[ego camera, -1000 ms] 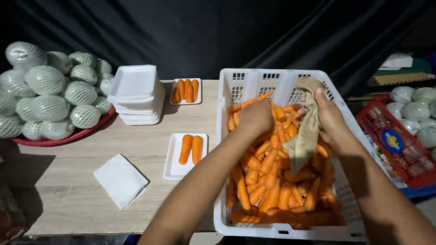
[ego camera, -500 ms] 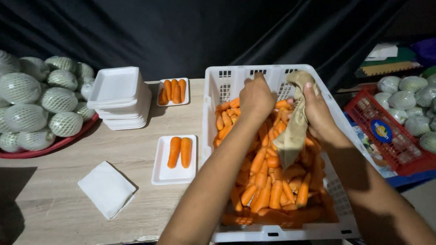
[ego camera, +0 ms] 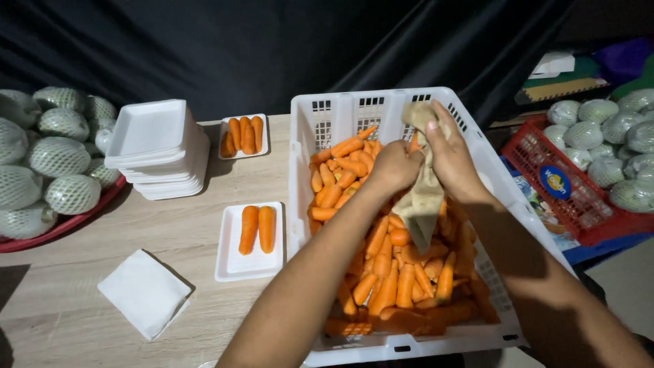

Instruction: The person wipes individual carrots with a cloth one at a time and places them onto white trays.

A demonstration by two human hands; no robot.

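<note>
The right hand (ego camera: 453, 160) grips a beige cloth (ego camera: 424, 194) near its top, so the rest hangs loose over the carrots (ego camera: 392, 266). The left hand (ego camera: 394, 165) is closed against the cloth's other side; whether a carrot sits inside that fist cannot be told. Both hands work above the white crate (ego camera: 340, 112), close to the heap. Left of the crate, within easy reach, a foam tray (ego camera: 248, 262) carries two carrots; another filled tray (ego camera: 243, 136) lies beyond, beside a stack of empty trays (ego camera: 160, 146). A white napkin (ego camera: 144, 293) lies nearer. Netted green produce (ego camera: 51, 160) fills the table's left edge.
</note>
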